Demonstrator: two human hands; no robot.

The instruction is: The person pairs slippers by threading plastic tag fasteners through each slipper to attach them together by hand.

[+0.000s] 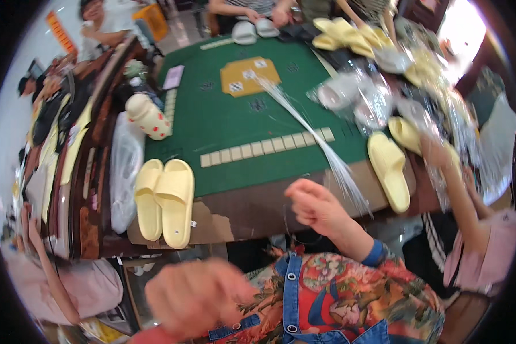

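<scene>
Right hand over the worktop's near edge, grip curled narrow, a thin strand dangling just below it! Ties fan just beyond; left hand blurs nearer the body, grip unreadable.

i counted the wearer's two hands, two yellow slippers paired at left, two white slippers opposite, one dotted bottle, one white strand bundle, three white squares, one mustard panel.
</scene>
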